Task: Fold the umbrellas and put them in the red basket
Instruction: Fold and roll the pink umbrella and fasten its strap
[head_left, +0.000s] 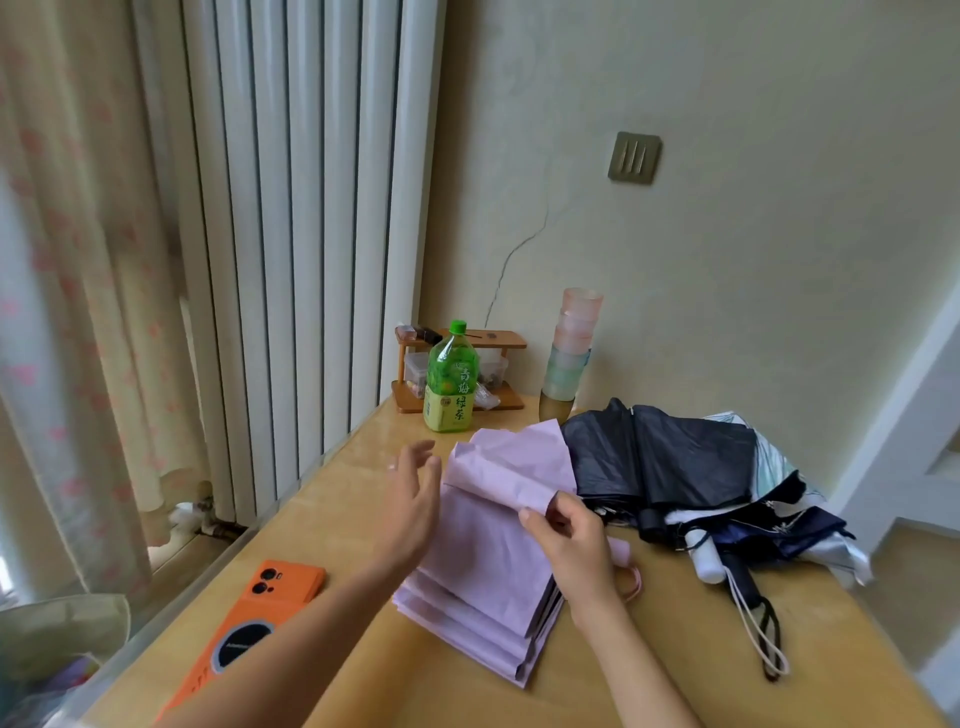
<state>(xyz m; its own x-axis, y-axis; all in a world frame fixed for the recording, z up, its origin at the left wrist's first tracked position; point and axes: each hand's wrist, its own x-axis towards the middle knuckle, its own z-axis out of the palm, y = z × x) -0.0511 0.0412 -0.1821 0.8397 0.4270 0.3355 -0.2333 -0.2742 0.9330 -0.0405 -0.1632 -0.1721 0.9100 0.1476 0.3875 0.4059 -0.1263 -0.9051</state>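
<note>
A lilac umbrella (483, 577) lies collapsed on the wooden table (649, 670), its panels stacked in flat pleats. My right hand (566, 540) pinches the folded edge of its top panel. My left hand (413, 499) hovers with straight fingers at the fabric's left edge. Its pink handle (621, 550) and wrist strap stick out to the right of my right hand. To the right lies a black umbrella (660, 457), loosely collapsed, and beside it a navy and white umbrella (779, 525) with a white handle and cords. No red basket is in view.
An orange phone (249, 623) lies at the table's near left. A green tea bottle (451, 382), a small wooden rack (467, 374) and a stack of plastic cups (569, 353) stand at the back. A radiator (301, 208) and curtain line the left side.
</note>
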